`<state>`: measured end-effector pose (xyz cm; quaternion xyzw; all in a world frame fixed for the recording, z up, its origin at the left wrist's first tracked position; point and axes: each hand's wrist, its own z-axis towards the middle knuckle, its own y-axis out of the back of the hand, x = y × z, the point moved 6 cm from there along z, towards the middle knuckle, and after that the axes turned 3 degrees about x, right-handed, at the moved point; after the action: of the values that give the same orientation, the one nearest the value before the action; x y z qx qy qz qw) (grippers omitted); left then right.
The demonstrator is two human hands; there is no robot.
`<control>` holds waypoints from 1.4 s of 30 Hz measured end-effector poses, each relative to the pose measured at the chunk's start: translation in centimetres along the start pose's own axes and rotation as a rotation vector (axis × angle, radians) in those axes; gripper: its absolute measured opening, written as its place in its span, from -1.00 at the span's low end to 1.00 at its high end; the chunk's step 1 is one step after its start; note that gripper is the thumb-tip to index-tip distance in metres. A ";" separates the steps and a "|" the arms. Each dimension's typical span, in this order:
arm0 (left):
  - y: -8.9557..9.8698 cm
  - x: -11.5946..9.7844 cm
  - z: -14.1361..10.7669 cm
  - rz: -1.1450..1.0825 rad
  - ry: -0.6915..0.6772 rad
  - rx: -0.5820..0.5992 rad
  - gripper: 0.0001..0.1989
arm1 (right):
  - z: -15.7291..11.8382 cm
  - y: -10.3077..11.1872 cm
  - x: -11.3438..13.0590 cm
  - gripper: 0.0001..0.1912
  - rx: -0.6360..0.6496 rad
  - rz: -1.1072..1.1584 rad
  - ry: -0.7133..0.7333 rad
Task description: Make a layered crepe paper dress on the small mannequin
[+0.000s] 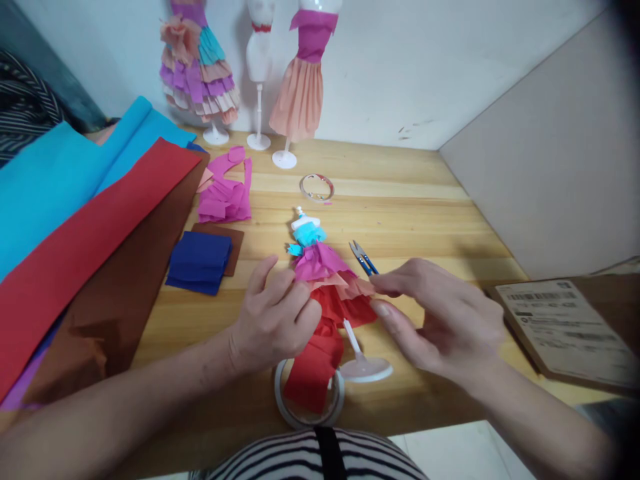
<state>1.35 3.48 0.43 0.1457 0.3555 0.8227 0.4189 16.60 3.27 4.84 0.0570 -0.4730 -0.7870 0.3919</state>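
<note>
A small dress-form mannequin lies tilted on the table, its white base toward me. It wears a turquoise crepe paper top and a layered paper skirt in magenta, peach and red. My left hand is closed at the skirt's left side, fingers curled against a red crepe paper strip; its fingertips are hidden. That strip hangs over a roll of tape. My right hand pinches the skirt's right hem between thumb and index finger. Blue-handled thread snips lie just beyond it.
Three dress forms stand against the wall, including one in a ruffled dress and one in a peach skirt. Crepe paper sheets cover the left side. Magenta scraps, folded blue paper, a clear ring and a cardboard box lie around.
</note>
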 end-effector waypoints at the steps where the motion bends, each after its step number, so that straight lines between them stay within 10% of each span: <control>1: 0.0 0.0 0.0 0.001 -0.005 -0.005 -0.72 | 0.0 -0.3 -0.2 -0.76 0.023 -0.009 -0.044; 8: -0.1 -0.7 -0.4 0.042 -0.088 -0.025 -0.76 | 0.7 -2.6 0.5 -0.87 0.092 -0.297 0.119; 42: 0.1 -1.5 -0.4 0.017 -0.111 -0.061 -0.82 | 0.4 -2.4 2.1 -0.88 -0.053 -0.225 0.183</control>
<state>1.99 2.08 0.36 0.1815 0.3052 0.8274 0.4352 13.62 2.80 3.73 0.1709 -0.4049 -0.8296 0.3443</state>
